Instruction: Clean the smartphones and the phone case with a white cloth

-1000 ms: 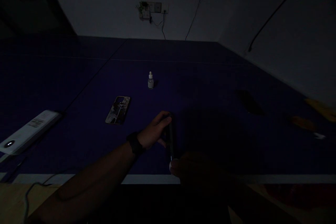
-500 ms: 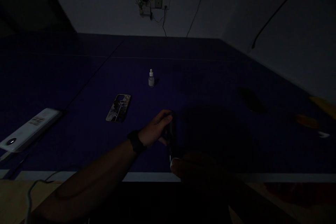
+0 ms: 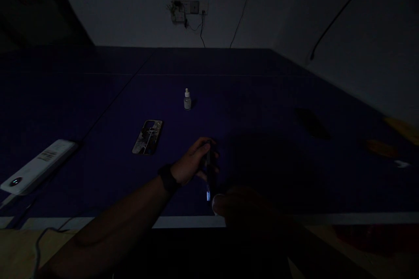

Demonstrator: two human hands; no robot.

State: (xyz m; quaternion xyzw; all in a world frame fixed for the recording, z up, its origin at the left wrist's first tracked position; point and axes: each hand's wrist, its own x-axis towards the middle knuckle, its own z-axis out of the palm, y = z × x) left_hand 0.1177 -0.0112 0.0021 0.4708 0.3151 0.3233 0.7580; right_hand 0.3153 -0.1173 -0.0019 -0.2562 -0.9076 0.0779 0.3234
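Seen almost edge-on, a dark, slim phone (image 3: 209, 170) stands tilted above the table's near side, with a bright patch of light low on its face. Around its far end my left hand (image 3: 191, 162) is closed, thumb on the near side and fingertips showing beyond; a dark watch sits on that wrist. My right hand (image 3: 231, 204), deep in shadow, is closed close to the phone's lower end. A small white piece (image 3: 214, 205), too dim to name surely, shows at its fingertips. Whether it touches the phone cannot be made out.
On the dark blue table (image 3: 183, 200) lie a patterned phone case (image 3: 148, 137) and a white power bank (image 3: 39, 168) with a cable. A dropper bottle (image 3: 187, 101) stands farther back. A dark flat object (image 3: 312, 123) and an orange item (image 3: 381, 148) are on the right.
The phone has turned slightly, so a bright patch now shows low on its face and left fingertips appear behind it. My right hand sits slightly apart from its lower end. The view has shifted slightly.
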